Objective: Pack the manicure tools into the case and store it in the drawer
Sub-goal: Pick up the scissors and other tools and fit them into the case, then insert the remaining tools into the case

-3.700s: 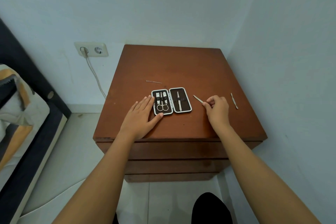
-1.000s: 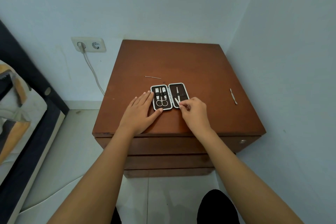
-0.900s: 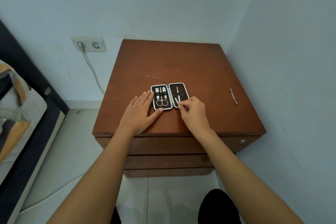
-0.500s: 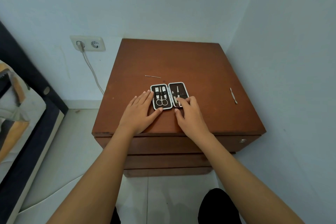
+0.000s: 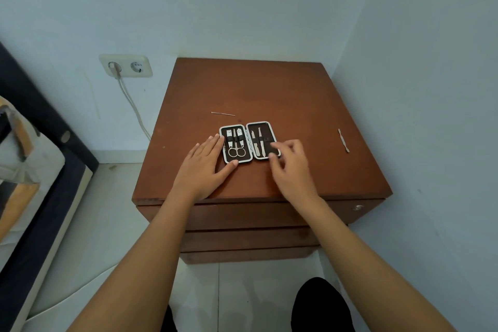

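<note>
Right, the small dark white-rimmed manicure case (image 5: 249, 141) lies open flat near the front of the brown wooden nightstand (image 5: 269, 89). Left hand (image 5: 203, 168), flat and empty, pins its left half, likely so it won't slide. Right hand (image 5: 289, 167) hovers loosely curled, gripping nothing. Two loose tools wait: thin metal pin (image 5: 223, 114) just behind, flat metal pusher (image 5: 343, 140) well apart.
</note>
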Available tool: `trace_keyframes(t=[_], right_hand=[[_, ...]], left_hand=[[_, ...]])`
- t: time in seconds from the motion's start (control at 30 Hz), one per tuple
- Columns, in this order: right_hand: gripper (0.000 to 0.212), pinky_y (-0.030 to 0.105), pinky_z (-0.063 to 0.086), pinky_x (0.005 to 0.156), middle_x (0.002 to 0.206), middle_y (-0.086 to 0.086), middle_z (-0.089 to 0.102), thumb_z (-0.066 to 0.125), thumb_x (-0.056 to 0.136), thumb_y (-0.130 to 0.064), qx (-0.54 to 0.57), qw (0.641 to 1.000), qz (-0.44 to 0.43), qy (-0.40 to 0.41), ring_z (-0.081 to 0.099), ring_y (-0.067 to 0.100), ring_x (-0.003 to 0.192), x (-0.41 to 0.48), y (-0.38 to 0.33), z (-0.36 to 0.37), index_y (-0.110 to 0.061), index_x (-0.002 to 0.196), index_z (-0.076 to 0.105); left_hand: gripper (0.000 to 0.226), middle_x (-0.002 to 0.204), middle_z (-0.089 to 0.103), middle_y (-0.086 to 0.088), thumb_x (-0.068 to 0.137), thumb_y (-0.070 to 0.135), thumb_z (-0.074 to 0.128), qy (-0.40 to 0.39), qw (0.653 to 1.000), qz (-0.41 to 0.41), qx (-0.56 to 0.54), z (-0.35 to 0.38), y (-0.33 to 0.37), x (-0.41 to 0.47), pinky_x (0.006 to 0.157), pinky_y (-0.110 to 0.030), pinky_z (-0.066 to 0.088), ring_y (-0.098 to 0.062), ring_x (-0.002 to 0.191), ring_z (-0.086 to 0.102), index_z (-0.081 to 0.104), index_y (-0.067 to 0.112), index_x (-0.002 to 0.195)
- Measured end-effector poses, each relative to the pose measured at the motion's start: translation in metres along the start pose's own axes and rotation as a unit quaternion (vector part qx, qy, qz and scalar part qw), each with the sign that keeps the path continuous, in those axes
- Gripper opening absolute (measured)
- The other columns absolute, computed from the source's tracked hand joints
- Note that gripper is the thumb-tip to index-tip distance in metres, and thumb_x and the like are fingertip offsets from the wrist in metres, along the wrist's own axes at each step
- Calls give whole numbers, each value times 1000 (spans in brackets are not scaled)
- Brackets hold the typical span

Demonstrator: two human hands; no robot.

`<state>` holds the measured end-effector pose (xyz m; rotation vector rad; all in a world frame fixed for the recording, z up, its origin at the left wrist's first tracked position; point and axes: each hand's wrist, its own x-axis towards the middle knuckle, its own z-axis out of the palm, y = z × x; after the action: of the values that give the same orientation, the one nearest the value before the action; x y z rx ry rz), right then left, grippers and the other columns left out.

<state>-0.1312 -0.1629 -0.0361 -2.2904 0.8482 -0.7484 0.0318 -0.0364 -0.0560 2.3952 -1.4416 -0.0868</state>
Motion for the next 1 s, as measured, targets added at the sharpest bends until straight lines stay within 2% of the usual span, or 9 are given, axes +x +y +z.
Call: trace_keyframes(t=[0.07, 0.27, 0.4, 0.5, 0.63, 0.7, 0.77, 0.9, 1.0], right_hand=[[22, 33, 46, 88, 103, 6, 46, 51, 90, -11, -3, 998, 20, 64, 52, 19, 89, 4, 19, -22, -6, 110, 61], [20, 30, 38, 88, 115, 19, 48, 55, 89, -17, -86, 971, 181, 128, 50, 32, 106, 15, 82, -82, -4, 104, 59], [22, 42, 42, 92, 119, 20, 48, 58, 89, -22, -130, 959, 231, 100, 48, 37, 111, 27, 98, -86, -3, 100, 58], [20, 41, 43, 92, 120, 22, 49, 55, 91, -21, -135, 951, 267, 81, 48, 39, 112, 41, 98, -83, -3, 95, 62], [24, 41, 46, 88, 118, 24, 54, 50, 93, -22, -171, 935, 310, 33, 51, 41, 109, 51, 95, -82, -3, 100, 65], [23, 46, 44, 93, 117, 24, 53, 48, 94, -20, -181, 939, 292, 32, 50, 41, 110, 46, 91, -80, -3, 100, 63], [21, 48, 44, 92, 111, 23, 56, 46, 95, -20, -175, 954, 241, 39, 52, 39, 105, 36, 83, -75, -4, 97, 60], [12, 33, 42, 75, 95, 15, 62, 48, 93, -12, -47, 988, 147, 27, 57, 29, 91, 19, 52, -56, -4, 91, 57], [7, 33, 44, 78, 90, 14, 64, 54, 88, -8, -13, 995, 96, 4, 58, 26, 86, 14, 29, -34, -4, 88, 60]], left_hand=[[71, 158, 13, 1, 92, 59, 29, 2, 1000, 1, 1, 0, 1, -1, 116, -29, 2, -9, 144, 7, 12, 20, 149], [72, 157, 14, 0, 91, 61, 28, 2, 1000, -1, 6, -1, 1, 0, 116, -30, 3, -10, 144, 9, 12, 20, 149], [78, 157, 14, 0, 85, 63, 22, 1, 1000, -1, 4, -1, 1, 1, 116, -30, 4, -11, 144, 10, 14, 20, 149], [78, 157, 14, 1, 85, 63, 22, 3, 1000, -2, 3, -1, 1, 0, 116, -30, 4, -11, 144, 10, 13, 20, 149], [77, 157, 14, 1, 87, 64, 24, 3, 1000, -2, 2, -1, 0, 0, 117, -30, 4, -10, 144, 10, 13, 20, 149], [73, 157, 14, 1, 90, 62, 27, 2, 1000, -3, 4, -1, 1, 0, 117, -30, 4, -10, 144, 10, 12, 20, 149], [74, 157, 14, 0, 90, 62, 26, 3, 1000, -2, 4, -1, 0, 0, 117, -30, 4, -11, 144, 10, 12, 20, 149], [73, 158, 13, 1, 91, 61, 28, 1, 1000, -2, 3, -1, 1, 0, 116, -30, 3, -10, 144, 9, 12, 20, 149], [71, 158, 13, 1, 92, 57, 31, 2, 1000, -4, 4, -2, 2, 0, 116, -30, 3, -10, 144, 8, 11, 20, 149]])
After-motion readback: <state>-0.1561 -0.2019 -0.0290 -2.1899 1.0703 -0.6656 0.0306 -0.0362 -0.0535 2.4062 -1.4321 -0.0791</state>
